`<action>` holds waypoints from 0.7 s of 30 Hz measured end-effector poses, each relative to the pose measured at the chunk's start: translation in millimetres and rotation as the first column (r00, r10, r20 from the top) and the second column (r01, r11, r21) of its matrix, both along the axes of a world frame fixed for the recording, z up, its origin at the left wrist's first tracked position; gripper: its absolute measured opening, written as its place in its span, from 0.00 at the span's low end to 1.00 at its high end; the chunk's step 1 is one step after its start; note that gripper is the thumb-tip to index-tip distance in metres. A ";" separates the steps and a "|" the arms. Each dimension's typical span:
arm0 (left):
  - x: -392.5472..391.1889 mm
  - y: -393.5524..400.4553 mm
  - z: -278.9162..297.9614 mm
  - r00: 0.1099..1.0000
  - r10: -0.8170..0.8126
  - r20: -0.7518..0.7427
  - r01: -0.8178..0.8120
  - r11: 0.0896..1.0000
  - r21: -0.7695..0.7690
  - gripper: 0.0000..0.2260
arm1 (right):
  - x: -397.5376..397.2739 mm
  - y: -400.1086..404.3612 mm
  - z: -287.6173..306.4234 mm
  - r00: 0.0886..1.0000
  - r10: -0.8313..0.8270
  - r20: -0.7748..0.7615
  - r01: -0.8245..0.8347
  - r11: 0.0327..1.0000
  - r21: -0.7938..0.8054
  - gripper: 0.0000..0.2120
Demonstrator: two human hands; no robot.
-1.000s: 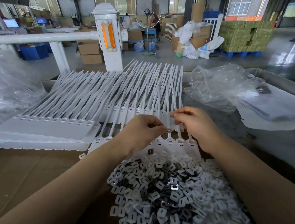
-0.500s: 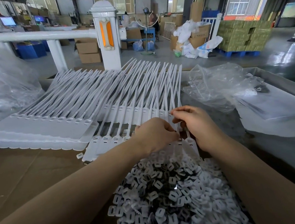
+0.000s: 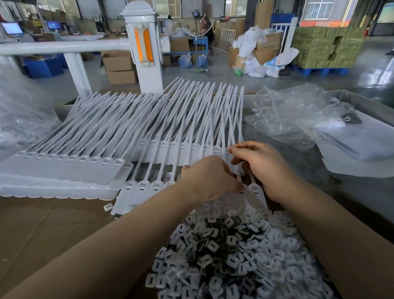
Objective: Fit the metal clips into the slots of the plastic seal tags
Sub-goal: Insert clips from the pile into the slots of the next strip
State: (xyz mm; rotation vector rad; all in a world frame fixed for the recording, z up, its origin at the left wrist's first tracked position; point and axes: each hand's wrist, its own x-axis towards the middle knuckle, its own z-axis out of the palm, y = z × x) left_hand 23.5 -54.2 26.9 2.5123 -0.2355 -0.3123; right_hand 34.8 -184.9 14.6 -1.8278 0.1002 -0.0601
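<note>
While both hands work at the near row of white plastic seal tags [image 3: 144,185], left hand [image 3: 211,177] curls over tag heads, grasp hidden; right hand [image 3: 261,165] pinches a thin strap. Straps run away from the person. Flat squarish metal clips [image 3: 228,260] heaped nearest on brown counter [image 3: 33,233]

Left hand [image 3: 211,177] and right hand [image 3: 267,167] curl over seal tags [image 3: 167,149]; clip pile [image 3: 233,259] just below; plastic bag [image 3: 290,116] right.
</note>
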 end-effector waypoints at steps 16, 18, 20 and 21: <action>7.0 31.3 -10.4 0.962 -0.242 0.124 0.263 0.944 -0.199 0.08 | 2.7 -3.1 -2.5 1.000 -0.011 -0.014 0.011 0.999 0.032 0.07; 4.9 34.9 -5.2 0.938 -0.296 0.181 0.322 0.937 -0.135 0.07 | 3.4 -2.7 -2.7 1.000 -0.014 -0.015 0.014 0.999 0.033 0.07; 0.9 37.3 4.0 0.909 -0.378 0.173 0.398 0.912 -0.100 0.06 | 3.7 -2.7 -2.8 1.000 -0.019 -0.018 0.019 0.999 0.038 0.07; -1.9 37.7 9.1 0.895 -0.428 0.126 0.441 0.892 -0.104 0.05 | 3.6 -2.7 -2.9 1.000 -0.020 -0.023 0.021 0.999 0.041 0.07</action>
